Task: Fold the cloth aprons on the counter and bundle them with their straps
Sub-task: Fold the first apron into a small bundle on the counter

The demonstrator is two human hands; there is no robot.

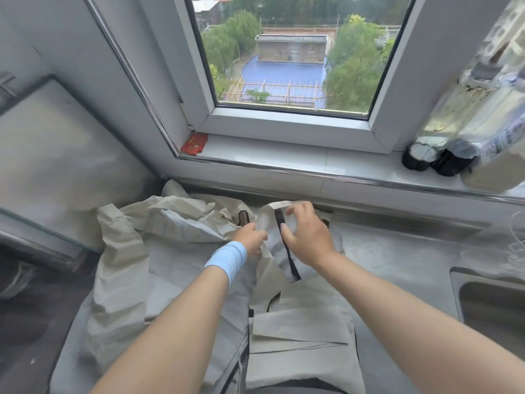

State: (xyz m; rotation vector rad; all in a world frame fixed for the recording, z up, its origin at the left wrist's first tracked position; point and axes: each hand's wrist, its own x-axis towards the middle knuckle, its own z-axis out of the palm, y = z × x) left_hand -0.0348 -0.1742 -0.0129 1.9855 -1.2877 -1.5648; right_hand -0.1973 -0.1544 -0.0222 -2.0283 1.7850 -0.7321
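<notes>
Beige apron (267, 223) lies bunched on the surface (397, 251); left hand (251, 237) fingers grip its edge, right hand (309, 240) fingers pinch it beside the black strap (289, 257). Best drawn taut before wrapping.

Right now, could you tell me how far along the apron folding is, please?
A folded apron lies nearest the person, not visibly tied. In hand: the left hand and right hand both grip a second apron beside its black strap. Left: the crumpled heap at the back, unfolded, and the bundling.
</notes>
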